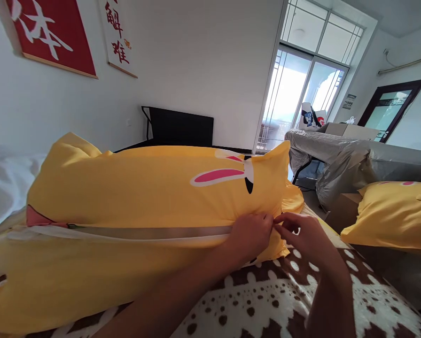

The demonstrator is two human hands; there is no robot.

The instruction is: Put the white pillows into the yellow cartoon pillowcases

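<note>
A long yellow pillowcase [154,188] with rabbit-ear prints lies across the bed, stuffed full. Along its near side runs a long open slit, and pale filling [182,232] shows through the gap. My left hand [253,235] is closed on the pillowcase fabric at the right end of this slit. Close beside it, my right hand [306,236] pinches at the same spot, thumb and forefinger together. Whether a zipper pull or only cloth is between those fingertips is hidden. A loose yellow flap of the case hangs toward me on the left.
Under the pillow is a brown and white patterned blanket [260,300]. Another yellow pillow [393,213] rests at the right on a box. Behind it stands furniture under plastic sheeting [358,155]. A black panel [182,126] leans near the far wall.
</note>
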